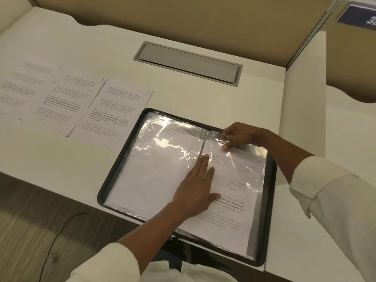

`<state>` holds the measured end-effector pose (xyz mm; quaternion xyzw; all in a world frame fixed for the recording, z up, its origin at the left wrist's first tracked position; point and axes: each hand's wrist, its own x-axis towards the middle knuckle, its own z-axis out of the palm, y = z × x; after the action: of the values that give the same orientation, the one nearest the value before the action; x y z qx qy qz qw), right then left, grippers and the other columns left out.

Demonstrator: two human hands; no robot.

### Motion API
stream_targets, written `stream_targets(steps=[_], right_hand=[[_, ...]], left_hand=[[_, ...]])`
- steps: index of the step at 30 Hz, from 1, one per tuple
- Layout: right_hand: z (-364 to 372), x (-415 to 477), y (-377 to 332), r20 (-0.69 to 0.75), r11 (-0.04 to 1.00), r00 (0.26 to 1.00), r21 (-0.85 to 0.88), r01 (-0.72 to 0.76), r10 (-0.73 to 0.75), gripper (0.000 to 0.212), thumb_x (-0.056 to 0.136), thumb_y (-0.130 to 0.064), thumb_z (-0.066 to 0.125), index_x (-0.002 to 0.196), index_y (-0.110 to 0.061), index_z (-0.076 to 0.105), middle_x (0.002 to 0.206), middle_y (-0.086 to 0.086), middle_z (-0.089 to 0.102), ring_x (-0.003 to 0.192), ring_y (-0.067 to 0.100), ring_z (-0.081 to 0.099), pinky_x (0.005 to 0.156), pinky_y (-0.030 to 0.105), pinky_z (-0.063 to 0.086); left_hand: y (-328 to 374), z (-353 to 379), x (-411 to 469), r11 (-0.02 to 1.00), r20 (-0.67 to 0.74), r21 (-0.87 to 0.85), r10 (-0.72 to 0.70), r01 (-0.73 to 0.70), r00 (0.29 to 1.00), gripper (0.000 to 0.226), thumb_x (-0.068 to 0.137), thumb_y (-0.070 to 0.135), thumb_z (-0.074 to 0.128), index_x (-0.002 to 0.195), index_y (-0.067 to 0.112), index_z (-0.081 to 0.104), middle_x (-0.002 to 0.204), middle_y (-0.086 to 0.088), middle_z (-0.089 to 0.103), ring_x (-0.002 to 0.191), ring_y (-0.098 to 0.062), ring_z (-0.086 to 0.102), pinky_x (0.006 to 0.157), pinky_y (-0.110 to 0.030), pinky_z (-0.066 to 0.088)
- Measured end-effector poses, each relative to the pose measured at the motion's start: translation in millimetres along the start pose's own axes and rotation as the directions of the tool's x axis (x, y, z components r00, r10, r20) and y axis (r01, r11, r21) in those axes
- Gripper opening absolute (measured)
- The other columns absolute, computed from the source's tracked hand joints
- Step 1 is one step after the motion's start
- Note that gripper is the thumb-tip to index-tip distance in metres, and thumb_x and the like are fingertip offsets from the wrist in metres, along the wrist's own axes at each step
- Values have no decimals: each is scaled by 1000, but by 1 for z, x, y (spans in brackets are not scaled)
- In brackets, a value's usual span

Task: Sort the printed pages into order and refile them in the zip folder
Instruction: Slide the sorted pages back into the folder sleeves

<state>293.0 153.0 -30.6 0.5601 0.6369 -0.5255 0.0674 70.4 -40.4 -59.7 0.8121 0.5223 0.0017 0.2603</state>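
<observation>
The zip folder (pixel 271 190) lies open at the tabletop's (pixel 203 98) near edge. The left hand (pixel 195 188) presses flat on its right-side page (pixel 227 202). The right hand (pixel 238 135) pinches the plastic sleeve's (pixel 252 159) top. Loose pages (pixel 77 102) lie by the left edge.

White desk (pixel 101 47) before me, grey hatch (pixel 188 63) set in its top, tan partition (pixel 183 15) behind, blue sign (pixel 358 17) at upper right

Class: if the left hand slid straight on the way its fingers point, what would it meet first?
Probably the right hand, which pinches the plastic sleeve just ahead; depth is unclear.
</observation>
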Motion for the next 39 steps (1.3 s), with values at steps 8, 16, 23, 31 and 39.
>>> stream_targets(steps=[8, 16, 23, 31, 39], right_hand=[[15, 1, -3, -116, 1000, 993, 15, 2, 0, 40, 58, -13, 102, 90, -13, 78, 80, 0, 73, 77, 18, 66, 71, 31, 53], [13, -4, -10, -135, 996, 990, -70, -51, 41, 38, 69, -17, 98, 100, -10, 77, 86, -3, 68, 81, 15, 59, 69, 27, 45], [-12, -34, -2, -124, 921, 971, -309, -235, 206, 36, 62, -30, 101, 76, -10, 75, 72, -1, 77, 70, 16, 71, 65, 29, 56], [3, -85, 7, -540, 982, 828, -18, -190, 151, 38, 57, -44, 102, 72, -21, 75, 93, -8, 73, 107, 16, 63, 90, 36, 47], [85, -112, 33, -691, 849, 609, 525, 52, 390, 116, 62, -41, 100, 155, -26, 31, 125, 0, 61, 108, 17, 62, 96, 40, 53]], left_hand=[[6, 16, -26, 1000, 3, -30, 0, 0, 1000, 95, 98, 69, 52, 168, 21, 8, 170, 2, -34, 158, -22, -28, 128, -43, 4], [6, 15, -28, 1000, 12, -13, 8, -8, 1000, 97, 97, 73, 48, 168, 23, 6, 170, 2, -34, 158, -22, -27, 127, -42, -3], [6, 17, -28, 1000, 39, 9, -11, 11, 999, 95, 100, 72, 45, 168, 24, 1, 170, 2, -34, 155, -19, -32, 123, -38, -13], [4, 14, -26, 999, 13, -39, -1, 2, 1000, 82, 101, 68, 49, 165, 28, 17, 175, 3, -19, 161, -20, -16, 123, -37, -6], [-11, 14, -21, 984, -196, -166, 27, -61, 980, 42, 96, 24, 74, 136, 21, 61, 167, -2, 33, 152, -23, 33, 119, -41, 39]])
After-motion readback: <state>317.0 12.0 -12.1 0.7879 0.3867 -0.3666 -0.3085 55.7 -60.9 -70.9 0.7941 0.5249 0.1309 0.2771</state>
